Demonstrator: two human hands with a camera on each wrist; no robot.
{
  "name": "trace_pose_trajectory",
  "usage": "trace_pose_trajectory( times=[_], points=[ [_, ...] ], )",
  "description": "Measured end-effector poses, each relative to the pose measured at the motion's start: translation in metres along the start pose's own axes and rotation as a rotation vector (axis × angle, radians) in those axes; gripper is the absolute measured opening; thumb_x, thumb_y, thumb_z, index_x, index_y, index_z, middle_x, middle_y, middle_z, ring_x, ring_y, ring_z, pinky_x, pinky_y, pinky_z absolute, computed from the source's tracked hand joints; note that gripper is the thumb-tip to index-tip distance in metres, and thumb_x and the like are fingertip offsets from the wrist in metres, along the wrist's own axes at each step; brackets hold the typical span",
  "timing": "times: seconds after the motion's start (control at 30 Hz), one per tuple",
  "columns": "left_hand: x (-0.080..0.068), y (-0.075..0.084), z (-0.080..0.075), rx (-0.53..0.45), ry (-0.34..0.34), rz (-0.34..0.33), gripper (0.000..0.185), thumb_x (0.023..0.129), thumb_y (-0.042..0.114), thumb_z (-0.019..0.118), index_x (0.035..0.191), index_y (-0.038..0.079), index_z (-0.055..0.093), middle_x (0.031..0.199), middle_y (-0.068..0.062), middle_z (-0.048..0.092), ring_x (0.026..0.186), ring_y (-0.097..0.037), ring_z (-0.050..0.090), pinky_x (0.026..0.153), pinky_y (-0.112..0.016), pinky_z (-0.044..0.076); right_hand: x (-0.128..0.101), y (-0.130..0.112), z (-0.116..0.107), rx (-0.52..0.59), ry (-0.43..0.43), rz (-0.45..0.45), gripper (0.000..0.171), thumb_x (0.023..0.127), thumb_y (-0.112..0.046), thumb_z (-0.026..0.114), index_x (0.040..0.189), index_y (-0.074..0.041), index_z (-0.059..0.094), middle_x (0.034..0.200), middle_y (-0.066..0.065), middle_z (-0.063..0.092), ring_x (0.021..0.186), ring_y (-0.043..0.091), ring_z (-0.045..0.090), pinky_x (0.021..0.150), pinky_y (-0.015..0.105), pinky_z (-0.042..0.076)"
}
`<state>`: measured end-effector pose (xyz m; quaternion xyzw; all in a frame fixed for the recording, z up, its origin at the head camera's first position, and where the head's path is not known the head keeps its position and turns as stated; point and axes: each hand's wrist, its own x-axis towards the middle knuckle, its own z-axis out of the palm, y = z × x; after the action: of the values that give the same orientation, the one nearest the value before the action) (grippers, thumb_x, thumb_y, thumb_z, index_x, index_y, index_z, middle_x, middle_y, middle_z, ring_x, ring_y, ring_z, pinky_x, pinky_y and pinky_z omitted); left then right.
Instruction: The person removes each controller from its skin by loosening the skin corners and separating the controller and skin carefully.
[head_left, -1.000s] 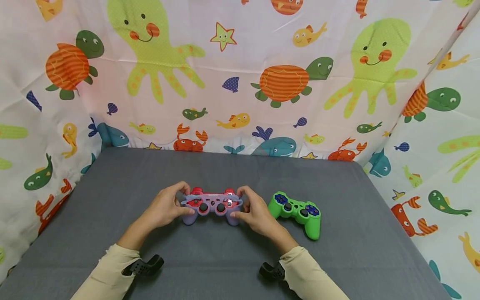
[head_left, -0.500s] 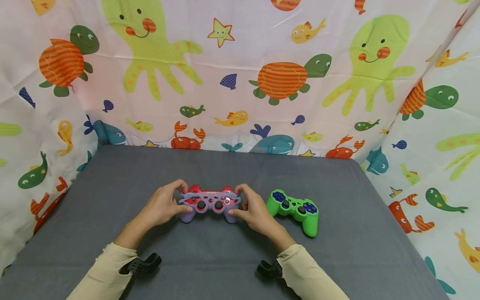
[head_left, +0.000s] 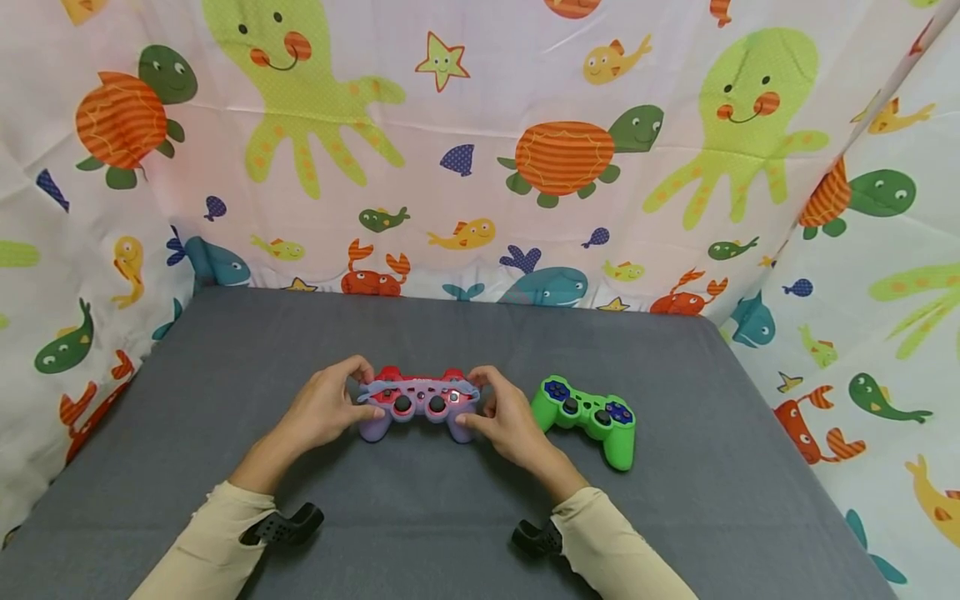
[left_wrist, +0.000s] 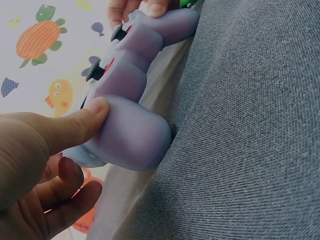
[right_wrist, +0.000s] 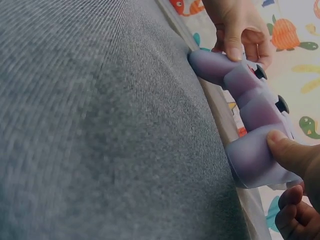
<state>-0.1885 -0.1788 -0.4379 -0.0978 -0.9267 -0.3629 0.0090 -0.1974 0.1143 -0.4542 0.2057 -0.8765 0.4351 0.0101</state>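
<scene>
A red game controller point(head_left: 389, 374) is partly covered by a pale purple, translucent silicone sleeve point(head_left: 375, 428). Red shows at its shoulders and around the buttons, and a band of the sleeve runs across its upper part. My left hand point(head_left: 324, 407) holds its left end, thumb on the grip and fingers at the top corner. At the opposite end, my right hand point(head_left: 510, 419) holds it the same way. In the left wrist view the left thumb presses the rounded sleeve grip point(left_wrist: 132, 132). The right wrist view shows the right thumb on the other grip point(right_wrist: 250, 160). The controller's underside is hidden.
Just right of my right hand, a green game controller point(head_left: 619, 440) with dark blue buttons lies on the grey cloth-covered table point(head_left: 420, 533). A white curtain point(head_left: 480, 50) printed with sea animals hangs along the back and both sides.
The head view has shifted slightly, so everything sits a little higher and further left. Both hands keep their hold on the sleeved controller. The green controller stays where it lay.
</scene>
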Motion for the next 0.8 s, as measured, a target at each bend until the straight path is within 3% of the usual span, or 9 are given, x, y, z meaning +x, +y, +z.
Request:
trace_pose_trajectory(
  times=[0.17,0.37,0.53,0.67,0.8],
  points=[
    [0.0002,0.0,0.0009,-0.004,0.011,-0.01,0.04,0.076,0.024,0.09,0.102,0.016,0.06,0.097,-0.008,0.063,0.056,-0.015,0.047,0.053,-0.031,0.037,0.0003,0.0,0.0007,0.002,0.008,0.027,0.045,0.083,-0.016,0.085,0.118,-0.014,0.058,0.064,0.003,0.047,0.052,0.007,0.039,0.053,0.022,0.035],
    [0.0002,-0.0003,0.0018,0.001,0.023,-0.013,0.039,0.077,0.023,0.089,0.103,0.015,0.061,0.1,-0.009,0.064,0.057,-0.016,0.047,0.053,-0.031,0.036,0.002,0.0004,0.0027,0.002,0.011,0.028,0.042,0.083,-0.015,0.084,0.117,-0.013,0.058,0.065,0.003,0.046,0.052,0.006,0.037,0.052,0.022,0.034],
    [0.0013,-0.0009,0.0022,0.001,0.022,-0.035,0.037,0.079,0.022,0.088,0.104,0.013,0.062,0.093,-0.009,0.062,0.056,-0.016,0.046,0.052,-0.032,0.036,0.0037,0.0003,0.0042,0.006,0.025,0.026,0.039,0.085,-0.015,0.083,0.115,-0.012,0.059,0.077,0.009,0.056,0.054,0.008,0.042,0.053,0.022,0.037],
    [0.0024,-0.0019,0.0029,-0.006,0.014,-0.059,0.035,0.08,0.022,0.087,0.104,0.012,0.063,0.075,-0.006,0.056,0.055,-0.017,0.047,0.052,-0.032,0.036,0.0053,0.0012,0.0051,0.021,0.021,0.02,0.035,0.087,-0.014,0.081,0.114,-0.01,0.059,0.093,0.011,0.06,0.054,0.009,0.043,0.052,0.022,0.038],
    [0.0034,-0.0053,0.0048,-0.041,-0.003,-0.066,0.031,0.083,0.022,0.084,0.103,0.01,0.063,0.063,-0.001,0.05,0.053,-0.015,0.047,0.051,-0.031,0.037,0.0071,0.0017,0.0054,0.054,0.011,0.036,0.034,0.086,-0.012,0.08,0.112,-0.009,0.059,0.1,0.012,0.062,0.054,0.01,0.042,0.052,0.022,0.037]
  ],
)
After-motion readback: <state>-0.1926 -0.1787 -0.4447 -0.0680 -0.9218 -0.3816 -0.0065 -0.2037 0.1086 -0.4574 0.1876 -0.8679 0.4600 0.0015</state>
